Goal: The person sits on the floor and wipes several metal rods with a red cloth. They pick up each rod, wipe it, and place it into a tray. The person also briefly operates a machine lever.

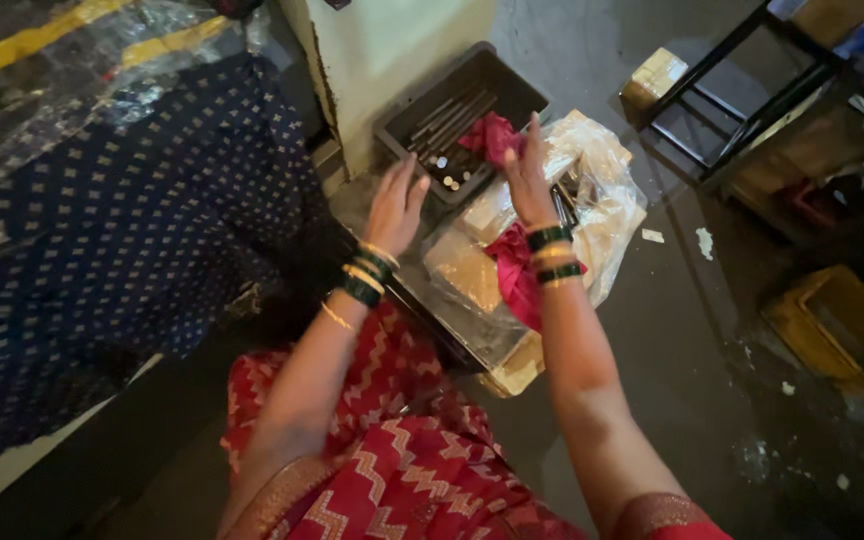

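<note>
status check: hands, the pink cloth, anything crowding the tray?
Left hand open, empty, beside grey tray. Right hand grips pink cloth over tray's rods. Plastic-wrapped box crowds tray.

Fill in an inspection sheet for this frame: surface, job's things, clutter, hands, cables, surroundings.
Surface: dark grey floor, with scattered pale flecks.
Job's things: grey plastic bin holding metal rods and small round parts; pink cloth; clear plastic wrapping over a pale box.
Clutter: yellow crate; small cardboard box.
Hands: left hand open, holding nothing, beside the bin; right hand at the pink cloth, grip unclear.
Cables: nothing seen.
Surroundings: dotted blue fabric; black metal frame; pale wall corner.
</note>
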{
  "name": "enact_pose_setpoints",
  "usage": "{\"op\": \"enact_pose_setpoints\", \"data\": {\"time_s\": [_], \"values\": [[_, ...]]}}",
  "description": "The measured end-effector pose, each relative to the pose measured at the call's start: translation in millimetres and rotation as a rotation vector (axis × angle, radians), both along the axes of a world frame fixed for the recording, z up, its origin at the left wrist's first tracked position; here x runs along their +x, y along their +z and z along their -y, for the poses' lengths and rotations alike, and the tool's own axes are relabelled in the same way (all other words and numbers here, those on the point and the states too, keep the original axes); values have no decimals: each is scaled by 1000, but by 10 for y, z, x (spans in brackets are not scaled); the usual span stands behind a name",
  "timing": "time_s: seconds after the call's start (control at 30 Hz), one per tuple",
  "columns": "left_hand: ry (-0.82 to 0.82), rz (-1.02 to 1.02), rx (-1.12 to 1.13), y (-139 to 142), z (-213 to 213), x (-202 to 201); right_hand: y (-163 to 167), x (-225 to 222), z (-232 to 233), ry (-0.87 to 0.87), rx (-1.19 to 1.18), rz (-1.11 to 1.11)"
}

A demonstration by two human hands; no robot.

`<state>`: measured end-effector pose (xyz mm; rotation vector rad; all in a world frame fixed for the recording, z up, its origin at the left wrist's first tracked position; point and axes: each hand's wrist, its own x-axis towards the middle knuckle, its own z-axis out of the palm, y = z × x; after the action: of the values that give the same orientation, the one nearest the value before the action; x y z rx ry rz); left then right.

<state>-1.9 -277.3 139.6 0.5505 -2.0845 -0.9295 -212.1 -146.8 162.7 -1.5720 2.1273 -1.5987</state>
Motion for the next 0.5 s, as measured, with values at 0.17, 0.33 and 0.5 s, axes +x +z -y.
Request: {"op": "enact_pose_setpoints", "data": {"time_s": [0.17, 0.33, 0.5], "values": [[-56, -10, 86, -281, -551, 349, -245, 628, -650, -467, 453, -236], [-193, -24, 203, -533, -1164, 641, -634, 1091, -999, -647, 477, -569], [-311, 3, 233, -602, -1679, 862, -587, 1274, -1061, -685, 358, -497]]}}
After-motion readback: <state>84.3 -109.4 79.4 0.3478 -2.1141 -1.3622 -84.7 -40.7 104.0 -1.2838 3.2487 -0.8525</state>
